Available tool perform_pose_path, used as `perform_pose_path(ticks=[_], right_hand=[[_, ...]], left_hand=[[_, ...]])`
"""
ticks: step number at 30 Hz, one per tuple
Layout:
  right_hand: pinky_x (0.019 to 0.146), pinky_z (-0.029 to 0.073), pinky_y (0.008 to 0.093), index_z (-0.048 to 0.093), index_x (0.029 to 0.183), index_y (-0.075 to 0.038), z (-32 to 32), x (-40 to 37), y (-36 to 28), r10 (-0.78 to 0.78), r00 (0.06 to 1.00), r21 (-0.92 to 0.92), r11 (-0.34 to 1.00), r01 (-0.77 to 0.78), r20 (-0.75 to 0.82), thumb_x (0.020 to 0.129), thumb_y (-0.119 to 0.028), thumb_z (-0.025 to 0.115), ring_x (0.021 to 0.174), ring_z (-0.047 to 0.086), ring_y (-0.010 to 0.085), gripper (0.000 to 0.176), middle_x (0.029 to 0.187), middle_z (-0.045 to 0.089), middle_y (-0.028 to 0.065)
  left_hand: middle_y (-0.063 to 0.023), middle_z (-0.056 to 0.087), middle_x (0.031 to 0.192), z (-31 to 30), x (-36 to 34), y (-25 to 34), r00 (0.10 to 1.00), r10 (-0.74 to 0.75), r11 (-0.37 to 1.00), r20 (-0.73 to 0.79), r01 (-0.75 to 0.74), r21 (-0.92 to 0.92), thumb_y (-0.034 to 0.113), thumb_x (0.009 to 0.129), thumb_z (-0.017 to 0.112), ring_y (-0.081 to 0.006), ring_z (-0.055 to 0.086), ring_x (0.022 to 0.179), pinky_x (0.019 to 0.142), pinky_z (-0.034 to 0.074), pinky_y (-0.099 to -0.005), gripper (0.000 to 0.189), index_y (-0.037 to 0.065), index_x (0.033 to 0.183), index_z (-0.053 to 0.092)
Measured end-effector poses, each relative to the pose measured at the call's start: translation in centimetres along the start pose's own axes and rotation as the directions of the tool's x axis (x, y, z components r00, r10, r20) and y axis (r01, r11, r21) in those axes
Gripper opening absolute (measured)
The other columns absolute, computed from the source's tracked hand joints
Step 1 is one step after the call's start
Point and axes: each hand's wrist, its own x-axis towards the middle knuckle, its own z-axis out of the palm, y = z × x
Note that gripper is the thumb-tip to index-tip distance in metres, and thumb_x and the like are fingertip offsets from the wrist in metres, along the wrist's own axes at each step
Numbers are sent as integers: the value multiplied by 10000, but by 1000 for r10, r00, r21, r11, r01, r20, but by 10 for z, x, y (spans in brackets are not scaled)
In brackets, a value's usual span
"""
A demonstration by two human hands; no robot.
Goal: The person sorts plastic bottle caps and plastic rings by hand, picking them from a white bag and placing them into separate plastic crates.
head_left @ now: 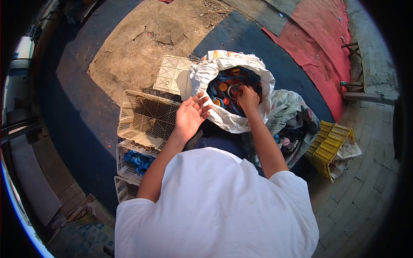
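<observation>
White shirt (219, 206): worn by the person, seen nearest.
Left hand (191, 115): held palm up, fingers loosely spread, nothing seen held, beside the white sack (200, 79).
Right hand (248, 101): lowered among round pieces (223, 87) inside; its grip cannot be told.
Sack rim: folded outward, apparently so the mouth is kept wide.
Pale crates (126, 127): set leftward, probably for easy reach.
Red matting (320, 56): spread beyond.

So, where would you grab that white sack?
Probably the sack is best gripped by its thick, bunched rim, coming from the left, beside the open left hand: the mouth gapes wide, so a thumb could go inside, pinching cloth against the outer side.
</observation>
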Motion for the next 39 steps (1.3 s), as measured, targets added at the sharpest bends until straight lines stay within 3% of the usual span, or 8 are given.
perform_pose_path(ticks=[5, 8, 17, 20, 27, 32, 35, 39], right_hand=[[712, 603, 464, 730, 1135, -171, 7, 5, 10, -10, 998, -107, 994, 17, 66, 842, -220, 715, 852, 734, 347, 297, 986, 707, 126], [711, 604, 459, 749, 1074, -151, 6, 1, 13, -91, 995, -77, 993, 88, -48, 830, -220, 729, 850, 736, 339, 254, 990, 712, 129], [749, 598, 459, 761, 1013, -134, 2, -1, 6, -112, 994, 39, 993, 111, 17, 825, -209, 734, 862, 729, 352, 205, 1034, 718, 136], [808, 586, 443, 771, 1072, -182, 11, 3, 9, -49, 998, 75, 996, 46, 45, 775, -214, 765, 955, 715, 324, 299, 1053, 708, 105], [809, 575, 434, 765, 979, -127, -27, -9, 1, -60, 996, 196, 978, 72, -65, 780, -187, 760, 920, 713, 311, 209, 1037, 716, 104], [705, 556, 383, 758, 997, -94, -25, -17, 18, -122, 982, 296, 942, 161, -144, 776, -193, 797, 783, 706, 257, 246, 937, 726, 93], [602, 512, 293, 752, 1003, -50, -37, -26, 13, -127, 987, 577, 801, 160, -98, 816, -177, 820, 649, 655, 130, 236, 835, 730, 62], [608, 518, 234, 751, 1032, -34, -58, -42, -7, -103, 995, 784, 617, 62, 2, 848, -163, 821, 686, 647, 47, 235, 877, 748, 32]], left_hand=[[-93, 599, 1324, 3, 4, 6, 1000, 15, 999, -4, -15, 30, 400, 1043, 435, -250, 610, 1160, 985, 474, -394, 499, 75, 1418, 493], [-91, 600, 1320, 6, 4, 9, 1000, 19, 999, -10, -19, 51, 400, 1043, 435, -249, 610, 1160, 988, 473, -393, 501, 75, 1419, 493], [-89, 601, 1318, 4, 7, 11, 1000, 21, 998, -23, -20, 63, 390, 1045, 439, -244, 610, 1149, 987, 480, -396, 490, 74, 1415, 497], [-90, 601, 1318, 4, 6, 11, 1000, 23, 997, -18, -22, 78, 385, 1047, 438, -243, 611, 1142, 983, 483, -395, 481, 74, 1408, 504], [-87, 614, 1303, 9, 10, 9, 1000, 21, 994, -18, -19, 105, 375, 1053, 428, -234, 614, 1136, 970, 487, -386, 463, 77, 1398, 512], [-100, 613, 1294, 15, 16, 3, 998, 58, 957, 20, -61, 283, 319, 1058, 442, -217, 629, 1120, 955, 494, -354, 421, 60, 1381, 516], [-104, 610, 1288, 34, 16, -1, 998, 59, 861, 31, -67, 504, 265, 1053, 482, -205, 631, 1131, 956, 493, -335, 389, 47, 1373, 520], [-94, 602, 1302, 53, 32, -19, 992, 116, 718, 50, -118, 686, 233, 1040, 530, -183, 619, 1162, 966, 486, -327, 372, 40, 1358, 531]])
